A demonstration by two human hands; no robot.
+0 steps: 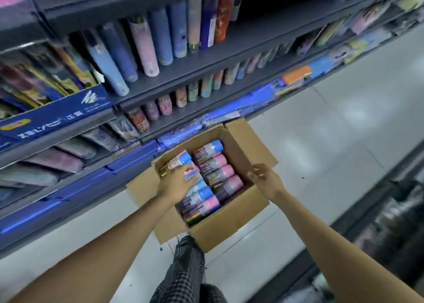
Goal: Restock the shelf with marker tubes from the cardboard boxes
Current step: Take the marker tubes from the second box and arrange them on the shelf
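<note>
both arms reach down into an open cardboard box [229,231] on the floor, just beside the shelf [206,57] at left. rows of marker tubes [220,172] fill the box; more tubes stand on the shelf boards. a checked trouser leg [188,263] shows near. left hand [176,183] curls its fingers round one marker tube [179,161]. right hand [263,176] grips the box's right wall, fingers bent over the rim.
</note>
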